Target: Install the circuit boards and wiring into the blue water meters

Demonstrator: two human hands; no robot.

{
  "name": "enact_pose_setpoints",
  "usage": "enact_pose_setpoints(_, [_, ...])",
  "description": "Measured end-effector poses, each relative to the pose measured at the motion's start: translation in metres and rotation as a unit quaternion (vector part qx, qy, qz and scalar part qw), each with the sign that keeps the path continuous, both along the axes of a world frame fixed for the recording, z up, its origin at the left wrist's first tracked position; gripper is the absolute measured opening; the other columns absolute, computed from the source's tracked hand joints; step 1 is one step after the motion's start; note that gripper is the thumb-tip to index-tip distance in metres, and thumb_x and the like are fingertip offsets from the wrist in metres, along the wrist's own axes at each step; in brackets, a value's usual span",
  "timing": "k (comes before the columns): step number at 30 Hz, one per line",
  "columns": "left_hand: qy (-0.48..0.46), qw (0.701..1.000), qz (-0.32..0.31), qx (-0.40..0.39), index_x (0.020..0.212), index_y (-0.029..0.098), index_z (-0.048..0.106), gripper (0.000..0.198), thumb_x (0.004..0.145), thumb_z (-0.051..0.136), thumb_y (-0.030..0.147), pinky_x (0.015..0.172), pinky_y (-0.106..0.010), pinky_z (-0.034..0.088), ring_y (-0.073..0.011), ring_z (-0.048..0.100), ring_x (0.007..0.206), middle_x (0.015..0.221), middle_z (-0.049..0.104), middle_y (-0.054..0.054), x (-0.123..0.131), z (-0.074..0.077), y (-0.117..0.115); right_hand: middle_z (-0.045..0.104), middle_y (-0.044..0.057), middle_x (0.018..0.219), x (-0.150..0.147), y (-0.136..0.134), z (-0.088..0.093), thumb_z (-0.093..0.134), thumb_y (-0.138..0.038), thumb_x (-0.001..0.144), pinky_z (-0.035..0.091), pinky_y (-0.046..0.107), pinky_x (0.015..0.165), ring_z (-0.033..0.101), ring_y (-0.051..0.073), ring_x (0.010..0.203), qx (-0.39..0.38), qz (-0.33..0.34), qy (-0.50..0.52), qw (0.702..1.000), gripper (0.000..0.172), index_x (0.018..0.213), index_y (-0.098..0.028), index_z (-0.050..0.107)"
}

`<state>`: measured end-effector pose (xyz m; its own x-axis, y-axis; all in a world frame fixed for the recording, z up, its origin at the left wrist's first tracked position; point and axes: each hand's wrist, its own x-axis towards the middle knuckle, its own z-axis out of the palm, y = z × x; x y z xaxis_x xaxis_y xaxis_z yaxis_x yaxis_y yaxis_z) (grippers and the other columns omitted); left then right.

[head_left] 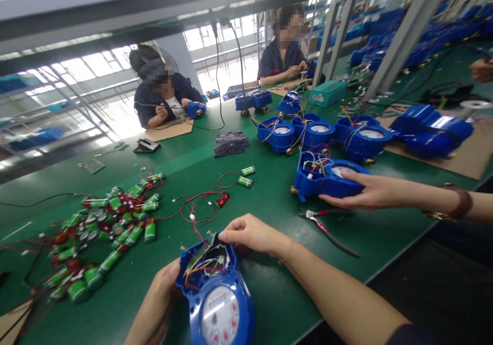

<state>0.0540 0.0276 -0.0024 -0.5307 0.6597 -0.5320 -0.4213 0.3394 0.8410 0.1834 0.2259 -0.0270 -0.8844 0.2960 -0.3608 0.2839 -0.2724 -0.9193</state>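
A blue water meter (219, 304) with a white dial lies on the green table (269, 191) right in front of me. Its top compartment is uncovered and shows coloured wires (200, 269). My left hand (157, 304) grips the meter's left side, fingers curled around the housing. My right hand (250, 232) is closed in a pinch at the meter's upper edge, on a small part I cannot make out. Red wires run from there to a small module with a red display (222, 199).
A heap of green batteries with red leads (111, 227) lies to the left. Red-handled pliers (327, 227) lie to the right. A co-worker's hand (370, 191) rests on another blue meter (323, 178). More meters (319, 132) and two seated people (162, 98) are farther back.
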Motion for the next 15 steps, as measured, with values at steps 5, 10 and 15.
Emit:
enact_pose_setpoints(5, [0.000,1.000,-0.014,0.005,0.090,0.016,0.076,0.045,0.074,0.071,0.058,0.065,-0.031,0.053,-0.0227,0.068,0.066,0.076,0.078,-0.006,-0.0017,-0.0016,-0.0011,0.062,0.000,0.065,-0.0005,0.0006,-0.0017,0.077,-0.061,0.068,0.041,0.020,0.051,0.052,0.009,0.055,0.004,0.003,0.006,1.000,0.049,0.079,-0.013,0.072])
enact_pose_setpoints(10, [-0.007,1.000,-0.017,0.000,0.101,0.015,0.076,0.053,0.073,0.071,0.060,0.070,-0.034,0.055,-0.0256,0.070,0.070,0.083,0.080,-0.008,-0.0018,-0.0013,0.0000,0.061,-0.001,0.064,-0.0005,0.0003,-0.0017,0.077,-0.063,0.066,0.041,0.021,0.051,0.053,0.009,0.055,-0.006,0.003,0.006,1.000,0.052,0.079,-0.013,0.071])
enact_pose_setpoints(15, [-0.007,1.000,0.000,0.010,0.106,0.016,0.075,0.056,0.071,0.072,0.060,0.074,-0.039,0.057,-0.0305,0.073,0.078,0.085,0.080,-0.009,0.0011,0.0003,0.0014,0.062,-0.001,0.064,0.0004,0.0000,0.0010,0.077,-0.063,0.065,0.042,0.021,0.052,0.053,0.009,0.055,-0.004,0.002,0.004,1.000,0.052,0.079,-0.013,0.071])
